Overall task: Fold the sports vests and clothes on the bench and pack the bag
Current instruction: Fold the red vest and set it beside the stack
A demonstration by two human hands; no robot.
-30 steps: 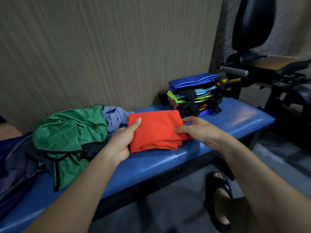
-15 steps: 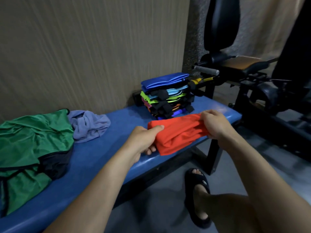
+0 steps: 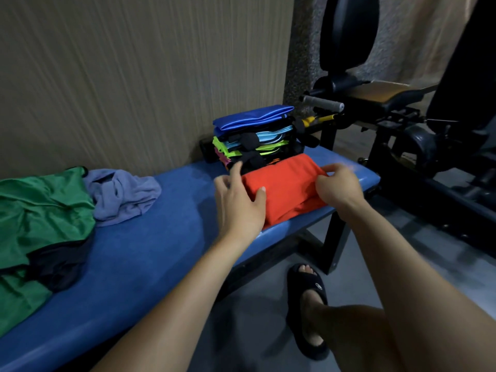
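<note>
- Bright orange-red folded garment (image 3: 287, 189), right between both hands.
- Blue bench (image 3: 166, 237) under them.
- Stack (image 3: 255, 138) beyond the fingers: royal blue, light blue, lime, pink, black straps.
- Left of the left hand (image 3: 239, 205): lavender cloth (image 3: 120, 194), green garment (image 3: 40, 210) with black trim.

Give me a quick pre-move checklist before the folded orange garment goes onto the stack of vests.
1. Orange garment folded compactly: ok.
2. It lies on the bench beside the stack of vests: ok.
3. Right hand grips its right end: ok.
4. Left hand has a grip: not ok, fingers spread open.
5. Stack top level enough: ok.
6. Green garment and lilac cloth folded: not ok.
</note>
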